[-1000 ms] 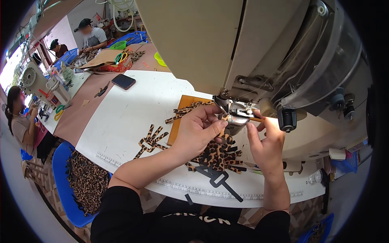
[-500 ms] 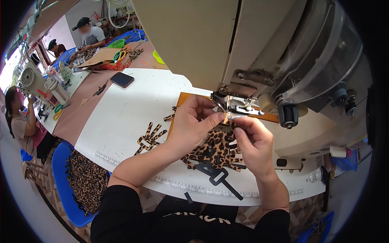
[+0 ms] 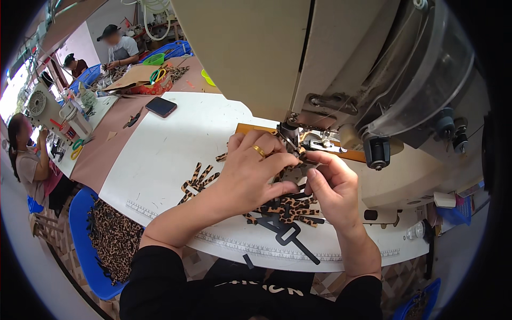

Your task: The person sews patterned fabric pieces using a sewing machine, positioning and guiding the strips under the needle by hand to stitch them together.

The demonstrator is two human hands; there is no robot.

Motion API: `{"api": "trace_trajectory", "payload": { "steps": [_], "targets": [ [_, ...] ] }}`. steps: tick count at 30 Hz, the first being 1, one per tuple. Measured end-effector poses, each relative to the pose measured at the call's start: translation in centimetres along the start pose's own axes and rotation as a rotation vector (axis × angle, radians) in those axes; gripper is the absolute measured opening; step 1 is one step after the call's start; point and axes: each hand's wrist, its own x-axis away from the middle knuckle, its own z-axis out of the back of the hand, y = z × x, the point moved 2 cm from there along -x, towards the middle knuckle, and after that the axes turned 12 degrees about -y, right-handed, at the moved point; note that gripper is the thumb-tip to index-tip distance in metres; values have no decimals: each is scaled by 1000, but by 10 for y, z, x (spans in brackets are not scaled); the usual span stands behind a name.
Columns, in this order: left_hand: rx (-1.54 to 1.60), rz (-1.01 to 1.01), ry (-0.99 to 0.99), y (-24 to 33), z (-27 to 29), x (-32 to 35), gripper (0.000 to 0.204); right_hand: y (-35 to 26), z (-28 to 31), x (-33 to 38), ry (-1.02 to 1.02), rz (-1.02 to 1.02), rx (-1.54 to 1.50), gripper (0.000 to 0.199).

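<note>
At the needle area of the sewing machine (image 3: 290, 133) both my hands are close together. My left hand (image 3: 253, 168), with a gold ring, is turned back upward, its fingers bent over a leopard-print strap piece (image 3: 302, 154) beside the presser foot. The fingertips of my right hand (image 3: 335, 186) pinch the near right side of that piece, which the fingers largely hide. Under and in front of the hands lies a pile of leopard-print strap pieces (image 3: 290, 209). A black strap piece with a rectangular loop (image 3: 290, 234) sticks out from it toward me.
Another leopard-print strap piece (image 3: 198, 181) lies left of my wrist on the white table (image 3: 154, 154). A phone (image 3: 161, 106) rests farther back. At lower left, a blue basket (image 3: 80, 234) holds many leopard-print pieces. Co-workers sit at the far left, one by a basket (image 3: 85, 77).
My left hand has rolled over, showing its back and ring, and its thumb has swung down toward the pile. The right hand has barely moved.
</note>
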Motion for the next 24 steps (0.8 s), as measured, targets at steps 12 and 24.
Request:
{"api": "trace_trajectory", "payload": {
  "steps": [12,24],
  "targets": [
    [-3,-188,113,-34,-5,-3,25,-3,-9,8,-112,121,315,39],
    [-55,-176,184,-33,-7,-6,21,-6,-14,10,-124,127,332,31]
  ]
}}
